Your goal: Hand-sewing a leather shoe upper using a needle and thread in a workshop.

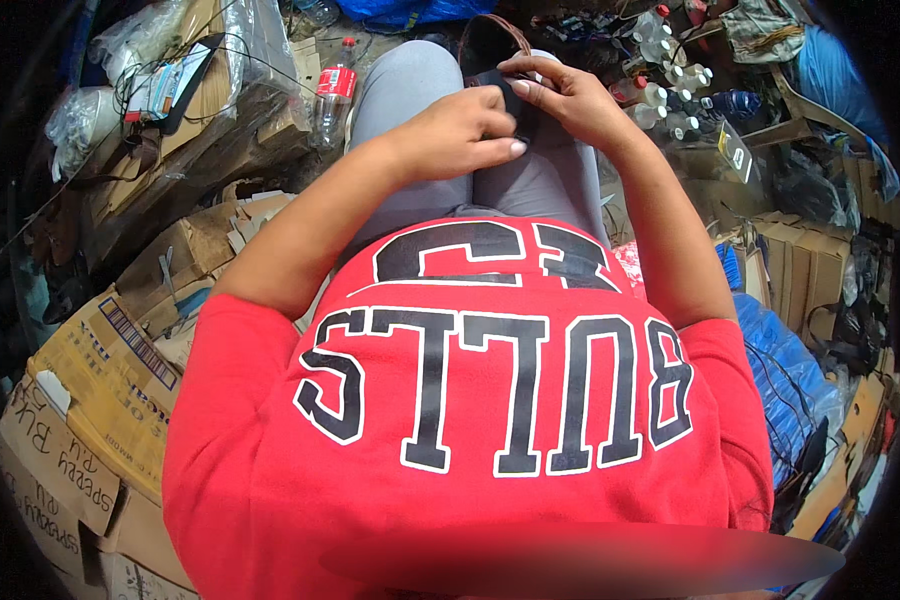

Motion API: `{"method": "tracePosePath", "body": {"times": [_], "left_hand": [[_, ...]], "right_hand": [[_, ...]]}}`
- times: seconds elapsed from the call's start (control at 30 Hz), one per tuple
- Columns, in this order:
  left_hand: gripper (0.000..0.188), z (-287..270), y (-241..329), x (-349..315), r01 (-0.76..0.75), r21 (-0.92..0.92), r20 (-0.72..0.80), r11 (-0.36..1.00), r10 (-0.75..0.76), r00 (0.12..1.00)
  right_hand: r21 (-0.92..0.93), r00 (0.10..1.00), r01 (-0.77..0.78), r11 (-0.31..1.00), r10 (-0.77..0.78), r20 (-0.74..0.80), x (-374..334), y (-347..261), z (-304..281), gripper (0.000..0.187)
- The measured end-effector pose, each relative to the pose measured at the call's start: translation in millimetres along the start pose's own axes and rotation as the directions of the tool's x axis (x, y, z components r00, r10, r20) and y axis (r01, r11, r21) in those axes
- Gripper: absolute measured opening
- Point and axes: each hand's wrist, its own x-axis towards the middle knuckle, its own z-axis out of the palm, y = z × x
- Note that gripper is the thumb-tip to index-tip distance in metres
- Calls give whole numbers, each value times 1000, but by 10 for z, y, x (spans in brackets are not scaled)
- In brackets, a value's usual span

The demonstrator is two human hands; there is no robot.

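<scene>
Over my knees lies a dark piece with a curved brown band (517,36) along its far edge; its exact kind I cannot make out. My right hand (568,98) holds this dark piece at its near side, thumb and forefinger pinched together. Close beside it, my left hand (460,132) is closed, with curled fingers and the thumb pointing right toward the piece. Whatever sits in the left fingers is hidden or too small to name. Grey trousers (400,95) cover the knees under both hands.
Left of my knee stands a clear bottle with a red label and cap (336,92). Several small bottles (654,95) cluster at the far right. Cardboard boxes (100,385) pile up at the left. Blue plastic sheeting (780,360) lies at the right.
</scene>
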Motion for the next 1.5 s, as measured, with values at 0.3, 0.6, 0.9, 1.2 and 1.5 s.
{"method": "tracePosePath", "body": {"times": [0.3, 0.6, 0.9, 1.2, 1.5], "left_hand": [[46, -1358, 259, -802, -141, -489, -23, 861, 149, 989], [27, -1087, -63, -341, 53, -352, -133, 934, -106, 985], [39, -22, -447, 435, 98, -104, -132, 990, -112, 985], [39, -68, -590, 498, 239, -289, -30, 927, -258, 966], [46, -61, -509, 550, -1, -7, -120, 1000, 0, 993]], "right_hand": [[124, 981, 49, 991, -24, -190, -219, -75, -91, 34], [-259, 996, -39, 965, 15, -93, -457, 32, -111, 23], [-115, 1000, -14, 993, 14, 4, -625, -152, 15, 32], [-210, 1000, -7, 978, 6, -1, -909, 201, -432, 14], [-313, 848, -490, 813, 363, -387, -1224, 980, -983, 31]]}}
